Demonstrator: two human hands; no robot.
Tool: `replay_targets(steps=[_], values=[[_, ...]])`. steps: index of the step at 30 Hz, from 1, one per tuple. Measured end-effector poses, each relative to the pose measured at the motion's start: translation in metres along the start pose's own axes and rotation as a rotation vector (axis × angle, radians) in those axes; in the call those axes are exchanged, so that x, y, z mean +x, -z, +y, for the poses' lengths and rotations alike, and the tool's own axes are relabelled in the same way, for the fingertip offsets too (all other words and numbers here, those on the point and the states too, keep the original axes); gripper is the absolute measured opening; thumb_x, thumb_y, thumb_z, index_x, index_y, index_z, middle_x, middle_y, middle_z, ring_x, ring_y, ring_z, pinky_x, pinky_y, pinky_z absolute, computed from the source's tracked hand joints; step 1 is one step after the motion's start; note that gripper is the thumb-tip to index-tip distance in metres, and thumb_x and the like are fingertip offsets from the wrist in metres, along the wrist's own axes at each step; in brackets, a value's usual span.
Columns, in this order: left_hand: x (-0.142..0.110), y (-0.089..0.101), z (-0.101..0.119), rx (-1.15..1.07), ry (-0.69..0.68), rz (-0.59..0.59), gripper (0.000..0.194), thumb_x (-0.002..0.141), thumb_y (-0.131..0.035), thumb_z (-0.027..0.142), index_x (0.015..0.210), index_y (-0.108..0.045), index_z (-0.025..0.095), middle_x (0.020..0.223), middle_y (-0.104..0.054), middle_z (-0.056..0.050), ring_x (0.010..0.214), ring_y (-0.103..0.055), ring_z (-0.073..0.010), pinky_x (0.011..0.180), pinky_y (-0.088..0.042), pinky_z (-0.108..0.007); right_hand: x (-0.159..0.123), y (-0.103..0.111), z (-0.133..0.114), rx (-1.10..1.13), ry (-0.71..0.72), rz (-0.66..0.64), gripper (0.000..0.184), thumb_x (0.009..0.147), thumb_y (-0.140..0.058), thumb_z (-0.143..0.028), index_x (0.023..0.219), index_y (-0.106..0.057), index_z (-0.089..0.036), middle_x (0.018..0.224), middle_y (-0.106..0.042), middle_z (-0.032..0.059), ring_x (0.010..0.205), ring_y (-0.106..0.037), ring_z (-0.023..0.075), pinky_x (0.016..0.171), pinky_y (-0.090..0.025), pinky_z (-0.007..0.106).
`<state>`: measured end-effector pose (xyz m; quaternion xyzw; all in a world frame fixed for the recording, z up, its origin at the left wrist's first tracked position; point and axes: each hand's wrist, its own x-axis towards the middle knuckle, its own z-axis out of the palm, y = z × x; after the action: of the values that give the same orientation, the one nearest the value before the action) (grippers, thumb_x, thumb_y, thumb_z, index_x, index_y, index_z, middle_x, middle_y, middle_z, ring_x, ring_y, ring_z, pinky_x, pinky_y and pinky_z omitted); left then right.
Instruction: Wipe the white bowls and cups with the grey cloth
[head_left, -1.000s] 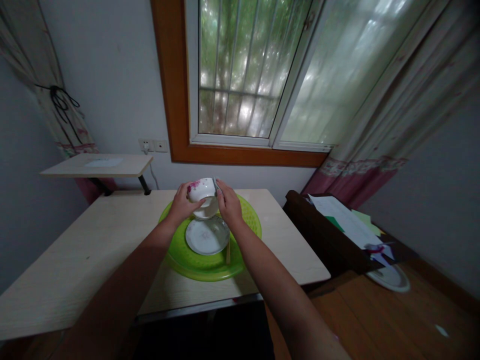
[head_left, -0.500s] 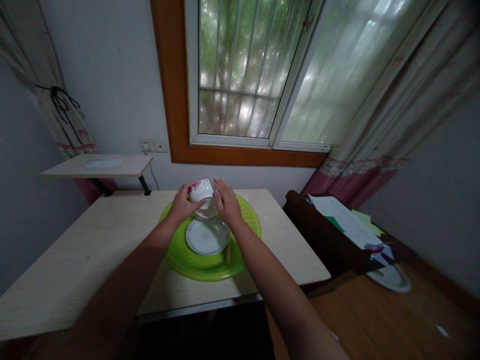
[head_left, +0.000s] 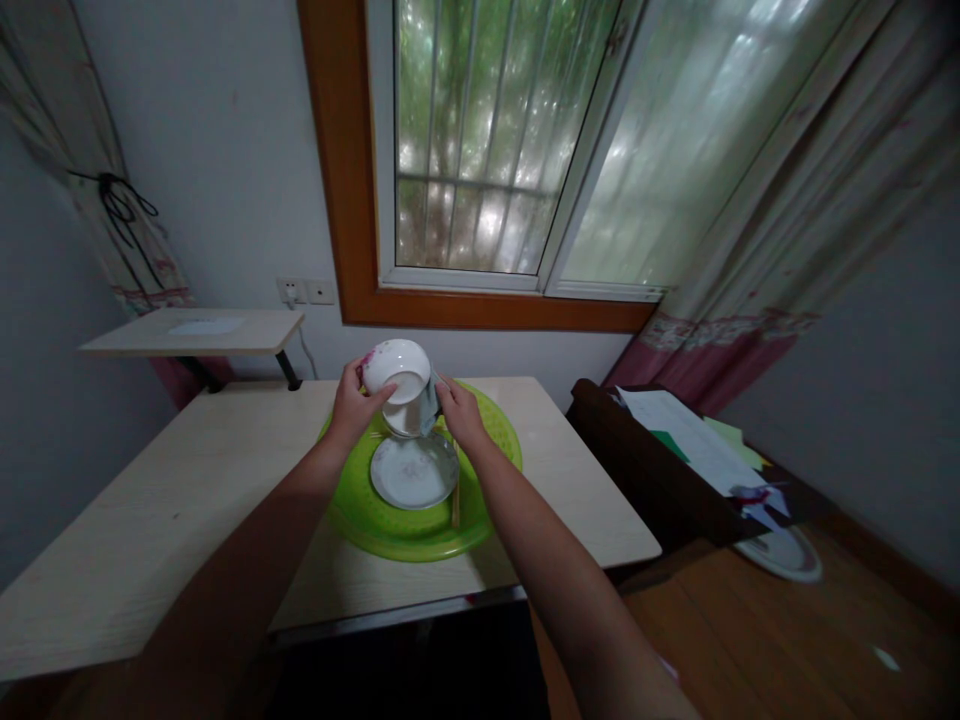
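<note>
My left hand [head_left: 351, 402] grips a white bowl [head_left: 393, 366] with a pink flower pattern, tilted so its inside faces me, above a green plastic basin [head_left: 495, 450]. My right hand [head_left: 459, 410] is closed on a small grey cloth [head_left: 428, 402] pressed against the bowl's right side. Just under the held bowl sits a second white bowl [head_left: 405, 420]. A white plate [head_left: 412, 472] lies in the basin in front of it. A wooden chopstick [head_left: 455, 505] rests by the plate's right edge.
The basin stands on a light wooden table [head_left: 172, 500]. A small side shelf [head_left: 195, 332] is at the far left. A dark stand with papers [head_left: 690, 440] is at the right, with a white plate [head_left: 784, 553] on the wooden floor.
The bowl has been turned in my left hand from flowered side outward to its inside facing me, and lifted slightly. My right hand moved down along its right side with the cloth.
</note>
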<state>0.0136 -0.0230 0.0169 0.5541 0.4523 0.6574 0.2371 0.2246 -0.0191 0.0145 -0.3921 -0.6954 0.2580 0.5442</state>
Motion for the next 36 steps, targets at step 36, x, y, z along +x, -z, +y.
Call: replay_targets(steps=[36], values=[[0.001,0.002,-0.007,-0.047,0.011,-0.097,0.058,0.083,-0.062,0.057,0.127,-0.054,0.02,0.13,-0.062,-0.012,0.12,-0.059,-0.0258,0.105,-0.046,-0.041,-0.005,-0.01,-0.013,0.323,-0.259,-0.16,0.054,0.079,-0.076,-0.044,0.126,-0.062,-0.022,0.12,-0.072,0.0059,0.101,-0.07,0.0195,0.088,-0.059,0.031]])
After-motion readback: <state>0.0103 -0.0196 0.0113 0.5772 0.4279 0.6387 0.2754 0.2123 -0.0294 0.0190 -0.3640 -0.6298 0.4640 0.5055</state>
